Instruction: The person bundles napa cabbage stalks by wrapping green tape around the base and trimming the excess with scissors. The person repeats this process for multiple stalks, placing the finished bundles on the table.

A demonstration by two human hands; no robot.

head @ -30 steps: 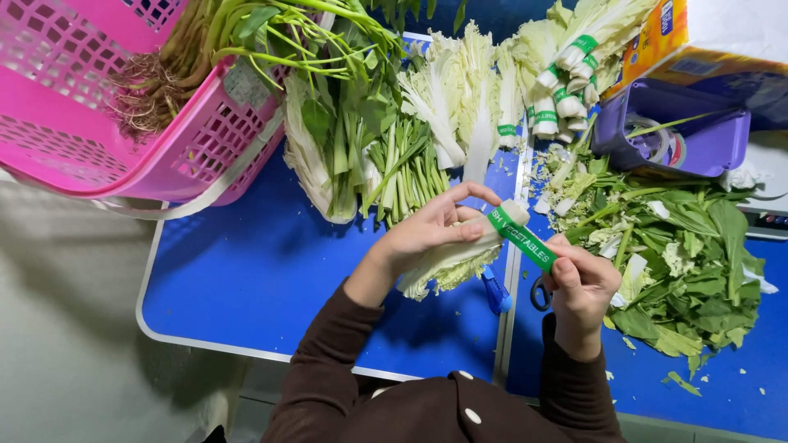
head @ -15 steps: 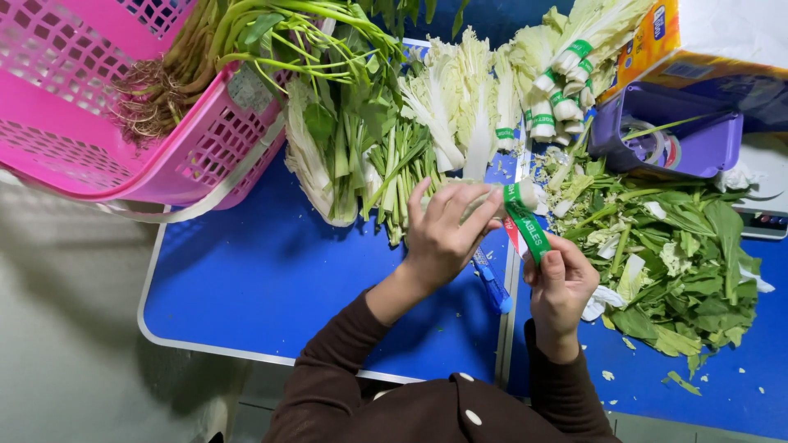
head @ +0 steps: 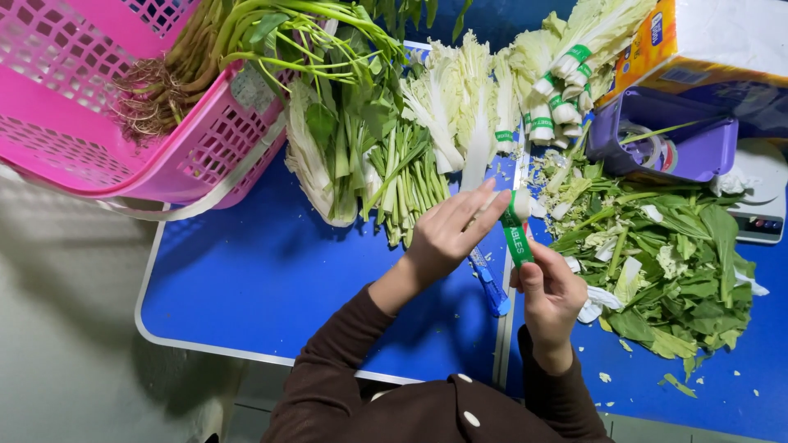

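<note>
My left hand (head: 447, 236) reaches forward with fingers stretched along a pale cabbage bunch (head: 480, 152), its fingertips pinching the white stem end. A green tape strip (head: 518, 239) runs from that stem end down to my right hand (head: 550, 299), which pinches the tape's lower end. The bunch lies against the pile of pale cabbages at the back of the blue table (head: 263, 287). A blue-handled cutter (head: 491, 289) lies on the table between my hands.
A pink basket (head: 90, 123) of rooted greens stands at the back left, with loose leafy greens (head: 353, 156) beside it. Tape-tied cabbage bundles (head: 562, 90), a purple tray (head: 673, 143), an orange box (head: 657, 41) and a white scale (head: 759, 201) sit back right. Green trimmings (head: 673, 262) are heaped right.
My left hand has carried the cabbage bunch away from me toward the cabbage pile and its fingers have straightened. The right hand followed, keeping hold of the green tape.
</note>
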